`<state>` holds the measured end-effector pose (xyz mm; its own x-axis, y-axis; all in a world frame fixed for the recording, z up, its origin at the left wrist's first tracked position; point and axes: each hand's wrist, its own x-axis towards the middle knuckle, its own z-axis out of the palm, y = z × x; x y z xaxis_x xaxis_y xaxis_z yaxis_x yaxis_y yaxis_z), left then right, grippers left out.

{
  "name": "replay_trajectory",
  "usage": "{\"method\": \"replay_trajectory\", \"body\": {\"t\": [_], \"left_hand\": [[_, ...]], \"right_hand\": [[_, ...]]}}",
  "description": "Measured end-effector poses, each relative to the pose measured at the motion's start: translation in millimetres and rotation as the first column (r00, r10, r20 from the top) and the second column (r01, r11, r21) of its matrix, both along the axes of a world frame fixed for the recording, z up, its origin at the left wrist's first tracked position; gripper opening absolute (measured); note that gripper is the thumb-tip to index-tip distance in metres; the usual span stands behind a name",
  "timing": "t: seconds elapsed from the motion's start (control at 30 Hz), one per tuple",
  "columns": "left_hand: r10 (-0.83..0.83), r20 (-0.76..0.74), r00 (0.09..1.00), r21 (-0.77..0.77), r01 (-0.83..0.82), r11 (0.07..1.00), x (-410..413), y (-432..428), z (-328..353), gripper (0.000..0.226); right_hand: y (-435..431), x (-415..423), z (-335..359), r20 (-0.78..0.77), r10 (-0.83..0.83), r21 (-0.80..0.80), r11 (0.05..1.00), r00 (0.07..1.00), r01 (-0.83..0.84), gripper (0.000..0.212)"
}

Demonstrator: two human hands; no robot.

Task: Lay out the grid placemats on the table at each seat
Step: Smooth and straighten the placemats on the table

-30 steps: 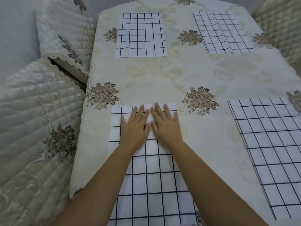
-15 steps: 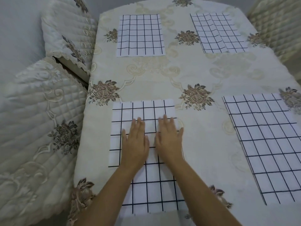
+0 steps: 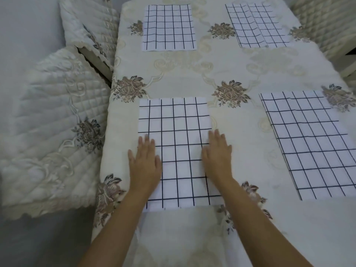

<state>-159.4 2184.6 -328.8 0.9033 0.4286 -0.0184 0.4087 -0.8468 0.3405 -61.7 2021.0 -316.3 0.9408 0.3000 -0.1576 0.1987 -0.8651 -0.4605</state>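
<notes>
A white placemat with a black grid lies flat near the table's front left. My left hand presses flat on its left edge, fingers straight. My right hand presses flat on its right edge, partly on the tablecloth. Another grid placemat lies at the front right. A third placemat lies at the far left. At the far right a fourth placemat lies with a fold or overlap down its middle.
The table wears a cream embroidered cloth with brown flower motifs. Quilted cream chair covers stand at the left, the far left and the far right. The cloth hangs over the table's near edge.
My hands slid from the mat's middle apart to its left and right edges, moving toward me. The view has pulled back, so the mat's near edge shows.
</notes>
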Motion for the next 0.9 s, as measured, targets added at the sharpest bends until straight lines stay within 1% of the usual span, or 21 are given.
{"method": "replay_trajectory", "body": {"t": [0.07,0.1,0.17,0.2,0.27,0.33,0.4,0.47,0.53,0.6,0.63,0.67,0.73,0.83,0.9], "left_hand": [[-0.106,-0.050,0.993,-0.013,0.106,0.994,-7.3,-27.5,1.8,0.056],[-0.140,-0.086,0.986,-0.009,0.140,0.990,-11.2,-36.9,-0.5,0.054],[-0.149,-0.137,0.979,0.011,0.152,0.988,-20.2,-44.9,-7.2,0.053],[-0.129,-0.141,0.982,0.028,0.134,0.991,-22.8,-42.2,-11.0,0.054],[-0.077,-0.148,0.986,0.044,0.084,0.995,-27.5,-34.8,-14.2,0.057],[-0.022,-0.161,0.987,0.031,0.028,0.999,-32.6,-27.9,-13.5,0.065],[0.012,-0.156,0.988,0.009,-0.011,1.000,-36.2,-23.2,-14.0,0.072],[0.037,-0.127,0.991,-0.033,-0.042,0.999,-37.7,-24.7,-10.9,0.068],[0.058,-0.065,0.996,-0.107,-0.065,0.992,-35.1,-35.1,-2.6,0.066],[0.056,0.018,0.998,-0.195,-0.051,0.979,-28.8,-54.2,9.2,0.064],[0.043,0.049,0.998,-0.235,-0.030,0.971,-24.0,-66.5,14.8,0.062],[0.027,0.072,0.997,-0.276,-0.006,0.961,-18.9,-78.3,19.8,0.057],[-0.008,0.106,0.994,-0.343,0.044,0.938,-8.1,-102.7,27.1,0.051],[-0.063,0.132,0.989,-0.397,0.111,0.911,7.1,-140.1,39.8,0.048],[-0.088,0.127,0.988,-0.419,0.134,0.898,16.8,-165.6,45.3,0.046]], "right_hand": [[11.7,-34.3,-2.5,0.073,0.127,-0.082,0.989,0.989,-0.121,0.056],[15.6,-48.9,-6.0,0.060,0.181,-0.122,0.977,0.982,-0.173,0.055],[11.3,-67.3,-13.0,0.046,0.227,-0.190,0.958,0.973,-0.214,0.053],[4.5,-68.1,-16.8,0.045,0.227,-0.209,0.955,0.973,-0.213,0.054],[-15.4,-62.8,-23.5,0.070,0.174,-0.210,0.965,0.982,-0.156,0.056],[-34.4,-57.7,-25.0,0.058,0.121,-0.214,0.971,0.991,-0.106,0.058],[-48.4,-53.6,-23.1,0.065,0.109,-0.188,0.978,0.992,-0.095,0.061],[-58.2,-49.8,-19.8,0.044,0.084,-0.098,0.992,0.996,-0.079,0.061],[-61.8,-46.3,-13.7,-0.042,-0.013,0.124,0.992,0.999,0.018,0.050],[-64.0,-44.9,0.6,-0.147,-0.138,0.363,0.914,0.979,0.183,0.042],[-66.8,-43.6,7.9,-0.199,-0.179,0.439,0.863,0.963,0.251,0.040],[-69.7,-42.4,13.8,-0.244,-0.195,0.482,0.826,0.950,0.293,0.037],[-78.7,-40.0,21.5,-0.287,-0.197,0.516,0.793,0.937,0.325,0.033],[-99.8,-30.1,27.6,-0.286,-0.206,0.569,0.749,0.936,0.339,0.030],[-117.5,-20.0,30.4,-0.262,-0.221,0.586,0.737,0.939,0.337,0.029]]}}
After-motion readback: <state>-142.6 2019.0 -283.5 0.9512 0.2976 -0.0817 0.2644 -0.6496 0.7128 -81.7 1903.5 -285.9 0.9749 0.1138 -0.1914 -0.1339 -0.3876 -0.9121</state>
